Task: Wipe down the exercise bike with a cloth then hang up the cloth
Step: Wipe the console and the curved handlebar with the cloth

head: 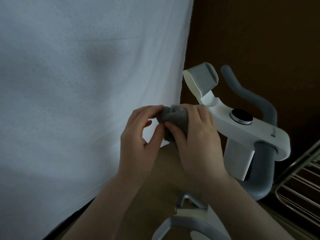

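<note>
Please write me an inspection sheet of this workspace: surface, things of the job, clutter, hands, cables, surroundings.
Surface: brown floor under the bike; no table seen.
Job's things: white exercise bike with grey foam handlebars, with a round black dial and a white holder at its front; small grey fuzzy cloth, bunched up, next to the bike's left side.
Clutter: nothing seen.
Hands: left hand pinches the cloth's edge; right hand grips the cloth.
Cables: nothing seen.
Surroundings: large white hanging sheet at left; dark brown wall behind; metal wire drying rack at lower right.
</note>
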